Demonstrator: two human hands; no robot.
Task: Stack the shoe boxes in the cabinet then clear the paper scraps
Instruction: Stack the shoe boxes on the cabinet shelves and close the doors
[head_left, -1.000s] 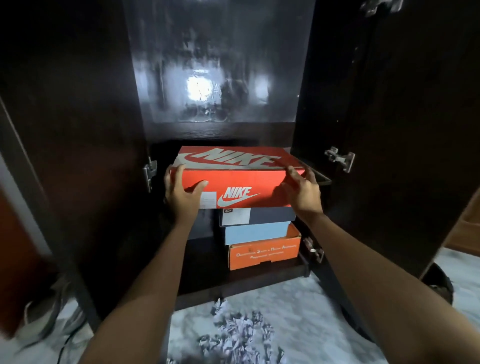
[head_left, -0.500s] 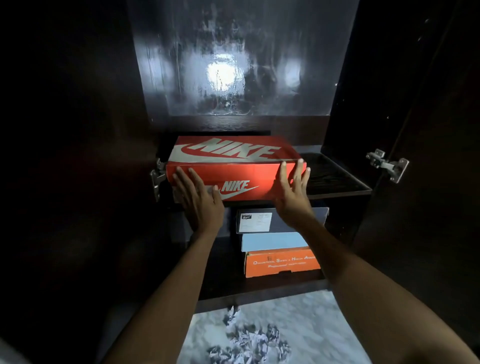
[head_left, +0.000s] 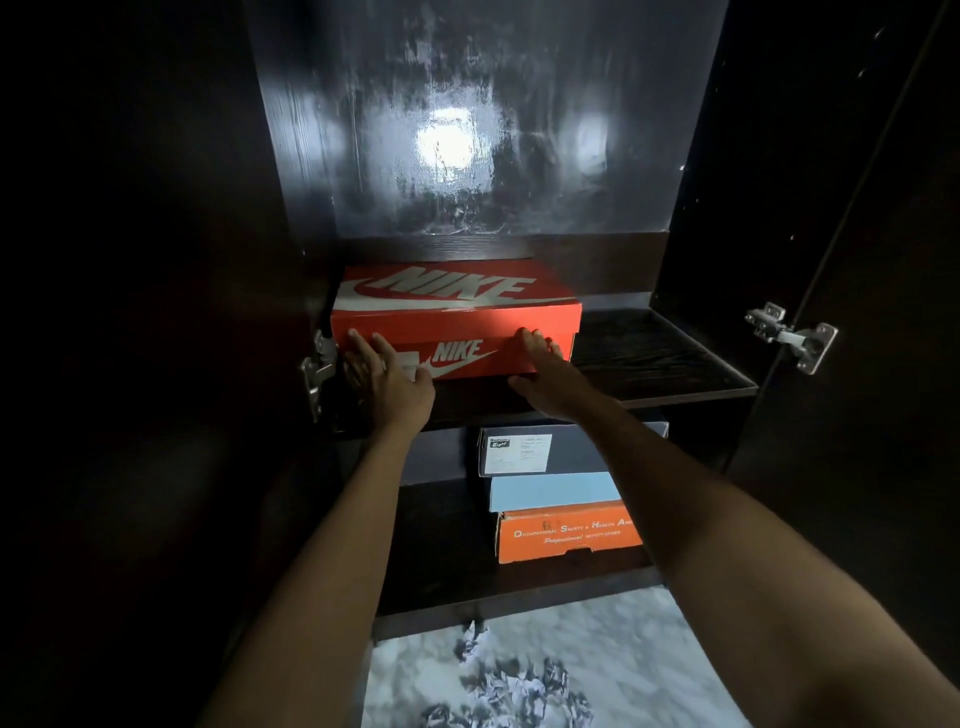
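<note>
A red Nike shoe box (head_left: 457, 317) lies flat on the upper shelf (head_left: 660, 358) of the dark cabinet, at the shelf's left side. My left hand (head_left: 389, 379) rests flat against the box's front left, fingers spread. My right hand (head_left: 543, 374) presses its fingertips on the front right edge. Neither hand grips the box. On the lower shelf stands a stack: a dark blue box (head_left: 571, 449) on a light blue box (head_left: 556, 491) on an orange box (head_left: 569, 535). Crumpled paper scraps (head_left: 511, 686) lie on the pale floor in front of the cabinet.
Both cabinet doors stand open, with metal hinges at the left (head_left: 317, 369) and right (head_left: 792, 335). The glossy back panel (head_left: 483, 130) reflects a light. The right part of the upper shelf is bare dark wood.
The red box has gone from held in the air onto the upper shelf and slid further in. My hands went from gripping its sides to pressing flat on its front.
</note>
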